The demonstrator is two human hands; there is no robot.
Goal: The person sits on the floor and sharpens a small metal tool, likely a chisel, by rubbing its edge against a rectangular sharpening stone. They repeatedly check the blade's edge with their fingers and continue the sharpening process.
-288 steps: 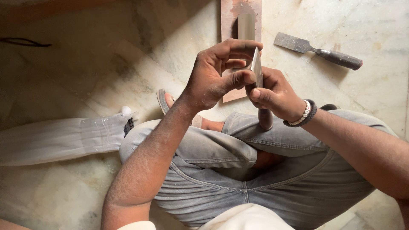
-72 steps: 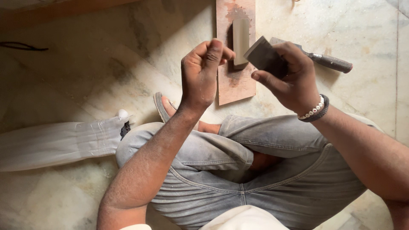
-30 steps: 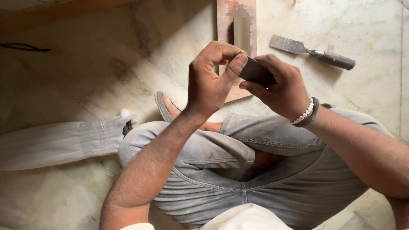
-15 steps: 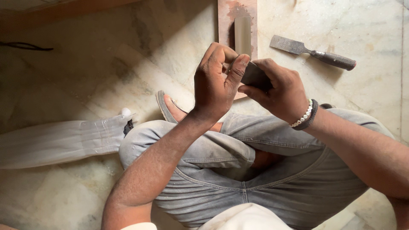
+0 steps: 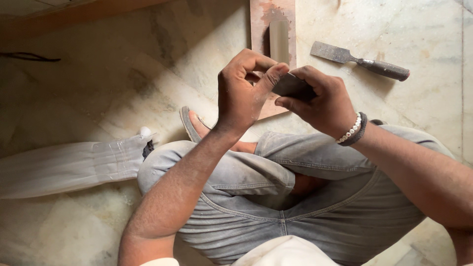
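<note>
I sit cross-legged on a marble floor. My right hand (image 5: 322, 101) grips a flat dark metal blade (image 5: 291, 86) above my knees. My left hand (image 5: 246, 91) is curled beside it, and its thumb tip presses on the blade's near edge. Just beyond both hands lies a reddish-brown sharpening slab (image 5: 272, 34) with a pale worn groove down its middle. Beaded bracelets circle my right wrist.
A wooden-handled chisel (image 5: 362, 61) lies on the floor to the right of the slab. A long white plastic-wrapped bundle (image 5: 69, 165) stretches along the left. A sandal (image 5: 189, 125) on my foot shows under my left forearm. A dark cable (image 5: 29, 56) lies at far left.
The blade was turned over and held up between both hands, then lowered. Over the last second my left thumb has slid along its edge while my right hand kept it still.
</note>
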